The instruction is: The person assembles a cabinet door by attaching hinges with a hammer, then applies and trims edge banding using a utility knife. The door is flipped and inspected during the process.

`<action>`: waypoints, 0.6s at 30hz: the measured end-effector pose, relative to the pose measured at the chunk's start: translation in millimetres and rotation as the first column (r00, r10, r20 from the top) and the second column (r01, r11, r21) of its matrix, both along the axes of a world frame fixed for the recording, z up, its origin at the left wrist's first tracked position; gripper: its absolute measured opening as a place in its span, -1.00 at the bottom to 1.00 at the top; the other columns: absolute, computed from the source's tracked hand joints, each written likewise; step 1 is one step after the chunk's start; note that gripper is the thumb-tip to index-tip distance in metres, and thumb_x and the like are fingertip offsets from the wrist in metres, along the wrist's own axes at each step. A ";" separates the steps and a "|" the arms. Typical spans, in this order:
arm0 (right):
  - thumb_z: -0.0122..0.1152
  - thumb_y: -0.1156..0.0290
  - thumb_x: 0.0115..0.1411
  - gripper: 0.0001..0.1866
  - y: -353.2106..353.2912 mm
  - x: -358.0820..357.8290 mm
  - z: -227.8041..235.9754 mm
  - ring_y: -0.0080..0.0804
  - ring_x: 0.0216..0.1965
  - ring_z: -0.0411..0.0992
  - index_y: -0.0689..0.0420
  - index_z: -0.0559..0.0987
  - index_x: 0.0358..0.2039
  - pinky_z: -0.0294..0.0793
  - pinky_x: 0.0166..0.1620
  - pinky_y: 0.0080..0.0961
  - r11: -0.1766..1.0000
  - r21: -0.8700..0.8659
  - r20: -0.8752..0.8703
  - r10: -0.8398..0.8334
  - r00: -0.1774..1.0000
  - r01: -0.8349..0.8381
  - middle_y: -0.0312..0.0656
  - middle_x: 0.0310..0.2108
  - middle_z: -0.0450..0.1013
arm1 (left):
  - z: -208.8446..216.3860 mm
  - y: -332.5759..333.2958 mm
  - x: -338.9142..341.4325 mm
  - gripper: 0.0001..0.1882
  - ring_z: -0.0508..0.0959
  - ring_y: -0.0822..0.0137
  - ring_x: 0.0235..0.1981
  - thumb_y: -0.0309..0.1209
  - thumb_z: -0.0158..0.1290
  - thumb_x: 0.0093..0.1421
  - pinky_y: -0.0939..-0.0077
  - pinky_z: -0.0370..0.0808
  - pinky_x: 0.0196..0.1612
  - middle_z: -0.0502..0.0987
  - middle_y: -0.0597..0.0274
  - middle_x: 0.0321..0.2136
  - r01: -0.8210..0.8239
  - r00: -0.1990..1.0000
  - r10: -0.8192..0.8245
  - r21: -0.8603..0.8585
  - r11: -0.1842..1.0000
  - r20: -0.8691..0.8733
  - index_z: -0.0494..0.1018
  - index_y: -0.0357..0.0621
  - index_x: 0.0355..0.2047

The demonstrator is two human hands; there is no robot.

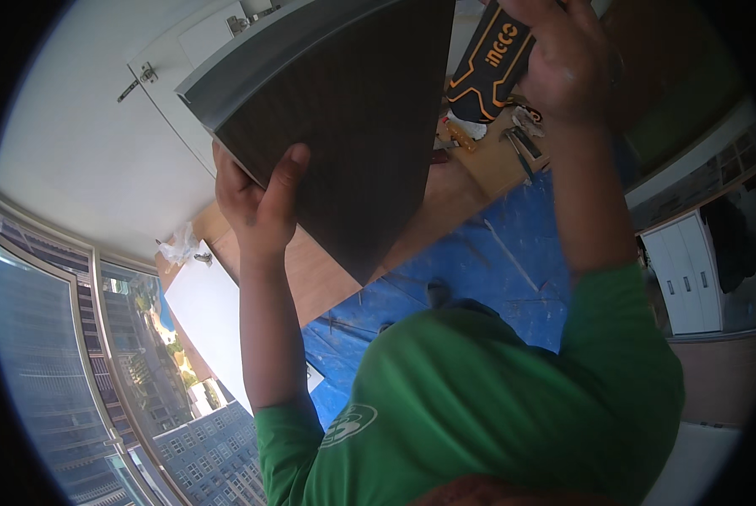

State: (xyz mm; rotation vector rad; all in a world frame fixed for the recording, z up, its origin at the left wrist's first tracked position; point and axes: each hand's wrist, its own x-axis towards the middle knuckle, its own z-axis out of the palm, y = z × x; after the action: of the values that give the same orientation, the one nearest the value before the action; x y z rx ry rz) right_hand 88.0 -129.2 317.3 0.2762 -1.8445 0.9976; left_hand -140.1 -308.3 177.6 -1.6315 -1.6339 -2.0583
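Observation:
A dark brown wood-grain panel [353,126] with a grey strip [264,63] along its upper left edge is raised in front of me, tilted. My left hand [260,198] is closed on the panel's left edge, thumb lying over its dark face. At the upper right, my right hand [568,72] is wrapped round a black power tool [483,72] with orange lines. The tool's upper end lies out of view, so its exact kind does not show. I cannot tell whether it touches the panel, whose top is also cut off.
Below lies a wooden work surface [332,261] with a hammer [521,148] and an orange-handled tool [460,135]. A blue sheet [496,261] covers the floor. A white board [209,320] and clear plastic [178,244] are left, near windows [45,337]. White cabinets [686,266] stand right.

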 end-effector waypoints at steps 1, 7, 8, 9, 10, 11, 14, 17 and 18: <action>0.03 0.30 0.46 -0.75 11.3 25.1 -11.7 -0.22 -0.01 0.51 0.19 0.51 -0.03 0.30 0.31 -0.13 0.996 -0.087 0.062 0.006 0.998 0.000 -0.05 -0.13 0.46 | -0.4 0.4 -1.5 -0.56 0.57 0.30 -0.06 -0.42 0.30 0.21 0.40 0.45 0.11 0.60 0.13 -0.08 0.021 0.998 -0.022 0.009 1.000 0.060 0.46 -0.31 0.05; 0.15 0.10 0.43 -0.71 109.6 114.6 -208.6 -0.17 -0.50 0.59 0.07 0.44 -0.19 0.62 -0.43 -0.22 0.311 -0.866 0.356 -0.166 0.919 0.392 -0.15 -0.51 0.51 | -5.0 8.8 4.1 -0.54 0.55 0.23 0.07 -0.46 0.23 0.22 0.31 0.39 0.23 0.58 0.04 0.02 0.127 0.965 -0.157 0.151 0.980 0.208 0.46 -0.39 0.10; 0.20 0.13 0.39 -0.72 121.1 139.0 -259.2 -0.26 -0.59 0.49 0.07 0.43 -0.23 0.55 -0.49 -0.25 0.053 -0.849 0.515 -0.145 0.845 0.526 -0.19 -0.54 0.45 | -14.0 15.3 0.4 -0.54 0.54 0.22 0.09 -0.47 0.21 0.23 0.30 0.40 0.23 0.58 0.02 0.03 0.125 0.957 -0.164 0.170 0.977 0.239 0.46 -0.40 0.11; 0.22 0.20 0.35 -0.75 134.2 158.0 -321.2 -0.28 -0.60 0.47 0.09 0.43 -0.23 0.52 -0.52 -0.26 -0.011 -0.760 0.647 -0.107 0.755 0.650 -0.22 -0.56 0.41 | -13.8 10.0 -9.5 -0.54 0.55 0.19 0.09 -0.48 0.20 0.21 0.29 0.43 0.23 0.57 0.00 0.05 0.148 0.966 -0.185 0.201 0.968 0.181 0.45 -0.40 0.11; 0.21 0.29 0.32 -0.80 132.5 178.8 -376.6 -0.28 -0.59 0.47 0.11 0.42 -0.25 0.51 -0.53 -0.23 -0.089 -0.718 0.696 -0.064 0.715 0.690 -0.20 -0.57 0.39 | -17.3 8.7 -6.5 -0.52 0.55 0.18 0.09 -0.48 0.19 0.19 0.29 0.43 0.23 0.55 -0.03 0.07 0.125 0.947 -0.178 0.203 0.971 0.266 0.45 -0.41 0.11; 0.23 0.35 0.28 -0.81 127.5 199.0 -423.7 -0.27 -0.57 0.46 0.15 0.43 -0.24 0.51 -0.52 -0.22 -0.145 -0.633 0.768 0.009 0.641 0.761 -0.18 -0.58 0.35 | -22.0 7.5 -12.6 -0.52 0.54 0.16 0.09 -0.45 0.14 0.20 0.28 0.43 0.23 0.54 -0.04 0.08 0.131 0.969 -0.166 0.187 0.974 0.185 0.45 -0.41 0.12; 0.25 0.46 0.16 -0.73 111.8 229.1 -533.2 -0.29 -0.61 0.37 0.20 0.42 -0.15 0.42 -0.53 -0.23 -0.298 -0.480 0.812 0.204 0.546 0.825 -0.13 -0.49 0.36 | -39.1 -21.2 -40.7 -0.50 0.54 0.08 0.17 -0.42 0.01 0.26 0.15 0.45 0.28 0.52 -0.12 0.16 0.244 0.968 -0.251 0.187 0.952 0.013 0.42 -0.41 0.18; 0.23 0.47 0.14 -0.71 127.8 237.4 -562.7 -0.29 -0.63 0.31 0.23 0.43 -0.14 0.37 -0.54 -0.19 -0.335 -0.384 0.905 0.047 0.422 0.861 -0.14 -0.52 0.33 | -50.5 -48.3 -39.7 -0.50 0.51 0.04 0.20 -0.35 0.00 0.29 0.04 0.42 0.31 0.50 -0.10 0.19 0.168 0.985 -0.170 0.128 0.977 0.001 0.45 -0.35 0.20; 0.24 0.46 0.13 -0.70 143.6 239.4 -564.8 -0.27 -0.63 0.34 0.25 0.44 -0.14 0.38 -0.54 -0.18 -0.285 -0.406 0.905 0.006 0.425 0.868 -0.13 -0.53 0.35 | -41.1 -50.7 -31.1 -0.49 0.50 0.04 0.21 -0.31 0.02 0.29 0.02 0.41 0.31 0.51 -0.07 0.18 0.241 0.959 -0.253 0.102 0.965 0.126 0.46 -0.33 0.20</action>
State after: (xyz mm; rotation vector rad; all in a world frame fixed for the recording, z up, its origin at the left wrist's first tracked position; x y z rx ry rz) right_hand 327.4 14.4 -247.5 -1.9912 -0.8450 1.4885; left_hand -171.2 -359.0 136.5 -1.7811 -1.4154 -2.3740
